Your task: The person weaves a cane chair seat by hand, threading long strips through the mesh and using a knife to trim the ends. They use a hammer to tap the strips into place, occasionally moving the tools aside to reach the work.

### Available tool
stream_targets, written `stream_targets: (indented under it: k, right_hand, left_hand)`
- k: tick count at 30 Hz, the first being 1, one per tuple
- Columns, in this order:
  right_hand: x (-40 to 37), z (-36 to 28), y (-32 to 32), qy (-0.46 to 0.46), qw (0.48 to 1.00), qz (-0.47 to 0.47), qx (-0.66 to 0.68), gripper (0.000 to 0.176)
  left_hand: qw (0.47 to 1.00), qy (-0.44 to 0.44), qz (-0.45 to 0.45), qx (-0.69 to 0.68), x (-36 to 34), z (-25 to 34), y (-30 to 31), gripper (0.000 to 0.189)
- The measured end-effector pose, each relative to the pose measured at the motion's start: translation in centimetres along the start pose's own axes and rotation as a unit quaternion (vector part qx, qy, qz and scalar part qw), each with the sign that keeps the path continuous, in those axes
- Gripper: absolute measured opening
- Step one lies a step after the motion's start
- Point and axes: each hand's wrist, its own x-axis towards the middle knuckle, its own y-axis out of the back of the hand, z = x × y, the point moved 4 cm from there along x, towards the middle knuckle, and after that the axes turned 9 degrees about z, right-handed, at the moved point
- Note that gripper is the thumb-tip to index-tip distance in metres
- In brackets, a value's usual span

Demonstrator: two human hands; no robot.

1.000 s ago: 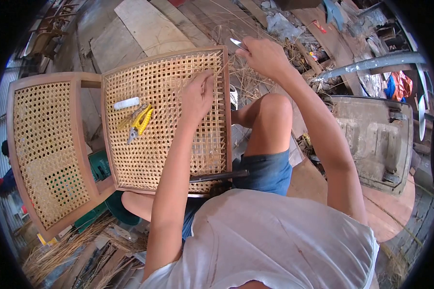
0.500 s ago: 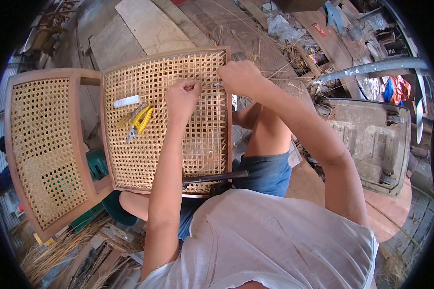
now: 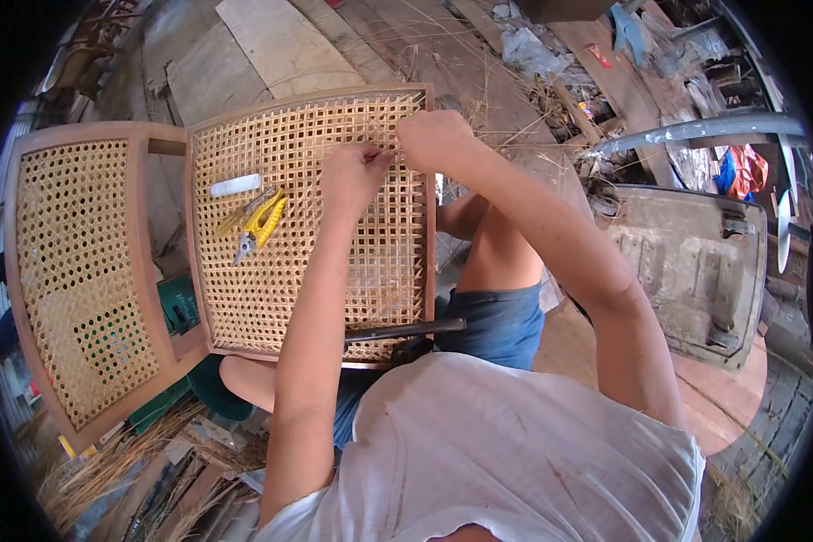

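Note:
A wooden frame with woven cane webbing (image 3: 271,298) rests over my lap. My left hand (image 3: 354,181) is over the upper right part of the webbing, its fingers pinched together at a spot too small to make out. Just to its right, my right hand (image 3: 435,140) is closed near the frame's top right corner; what it grips is hidden. Yellow-handled pruning shears (image 3: 264,221) lie on the webbing left of my left hand, beside a white cylinder-shaped piece (image 3: 235,185). Near the bottom edge lies a dark bar-like tool (image 3: 406,331).
A second, narrower cane panel (image 3: 86,235) joins the frame at the left. A grey upturned plastic lid or tray (image 3: 686,271) lies at right, near a pale pipe (image 3: 696,128). Wooden boards (image 3: 285,50), loose cane strands and scraps cover the floor.
My left hand has moved right and slightly up, closer to my right hand. My right hand has shifted a little left; the metallic tip seen below it earlier no longer shows.

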Motion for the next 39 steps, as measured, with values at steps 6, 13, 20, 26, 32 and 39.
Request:
stream_targets:
  k: [6,13,20,26,32,39]
  right_hand:
    - [0.4,1.2,0.4,-0.074,0.997,0.002,0.016,0.031]
    - [-1.8,10.5,4.4,-0.146,0.986,0.044,-0.069,0.039]
    - [-4.0,9.7,7.2,-0.128,0.979,0.155,-0.036,0.053]
    - [-1.8,5.4,1.5,0.01,0.99,0.133,-0.056,0.023]
    - [-0.3,2.6,0.6,0.024,0.994,0.039,-0.104,0.017]
    - [1.0,4.2,0.0,-0.023,0.999,-0.024,-0.016,0.019]
  left_hand:
    - [0.999,-0.034,0.037,-0.003,-0.9,1.4,-0.2,0.018]
    - [0.999,0.019,0.024,-0.038,-2.0,2.0,-0.8,0.019]
    - [0.957,-0.086,0.068,-0.268,0.4,5.4,-2.8,0.022]
    - [0.923,0.102,0.054,-0.366,0.8,1.5,-1.9,0.021]
    - [0.957,0.089,0.062,-0.269,-0.2,-0.1,-1.2,0.022]
    - [0.956,0.087,0.013,-0.279,0.3,-1.7,-1.6,0.022]
